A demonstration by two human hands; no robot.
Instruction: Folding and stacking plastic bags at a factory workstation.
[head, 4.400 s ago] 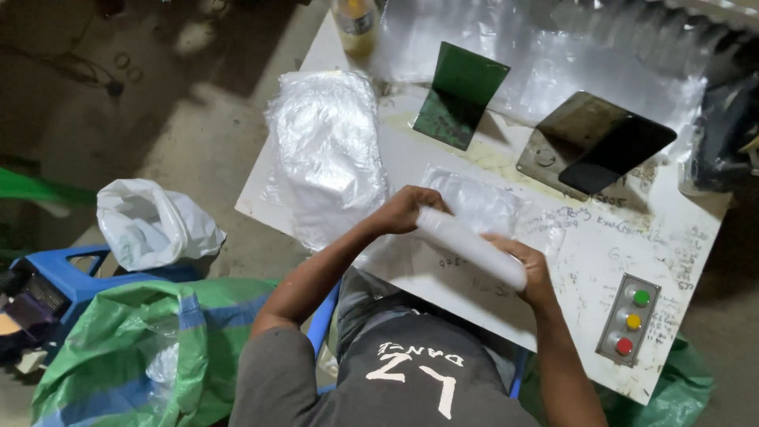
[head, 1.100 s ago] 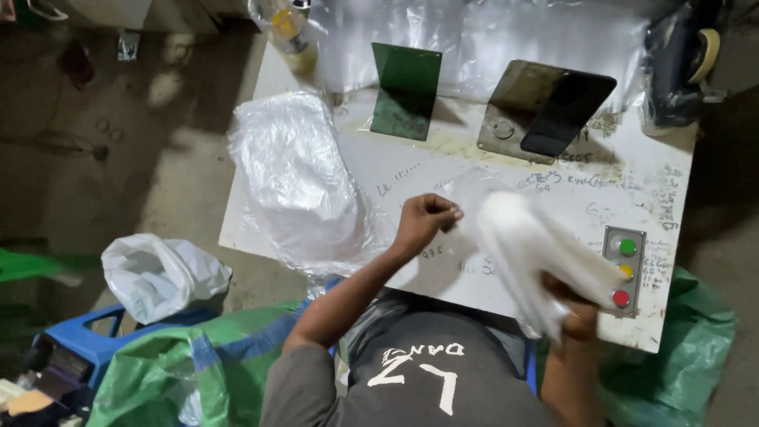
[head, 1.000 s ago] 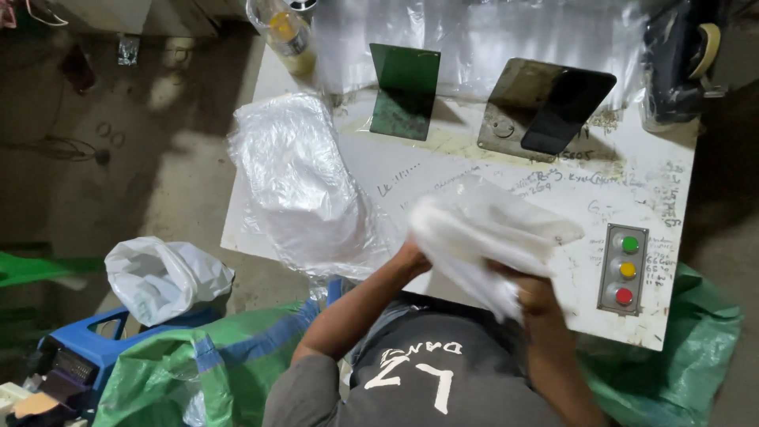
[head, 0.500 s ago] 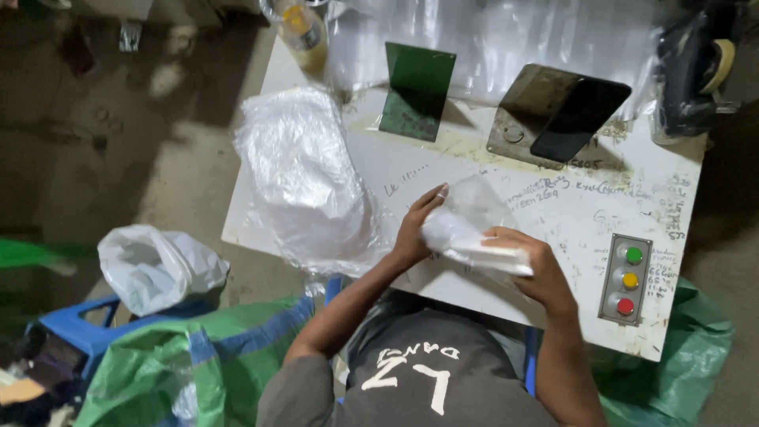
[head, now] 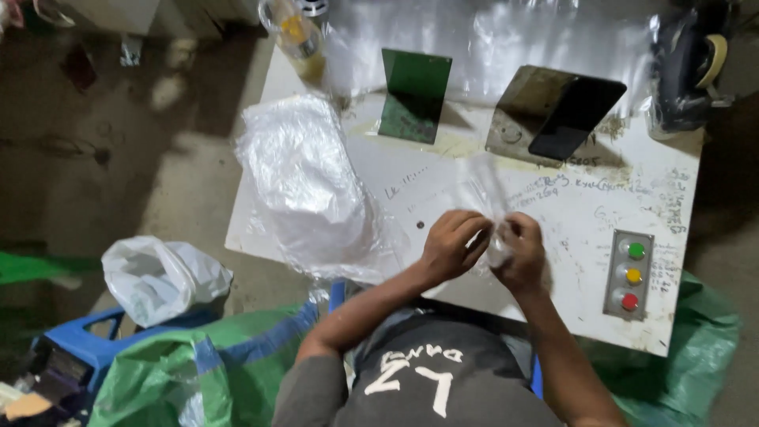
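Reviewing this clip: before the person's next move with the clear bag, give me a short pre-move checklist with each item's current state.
1. Both hands on the bag: ok. The left hand and right hand pinch the clear bag over the table.
2. Bag mouth open: cannot tell; the film is see-through and bunched at the fingers.
3. Bare table under the hands: ok.
4. Bag pile within reach: ok; it lies just to the left, hanging over the table edge.
5. Button box clear of the hands: ok; it sits apart, to the right.
6. Green plate and dark plate out of the way: ok, both stand farther back.
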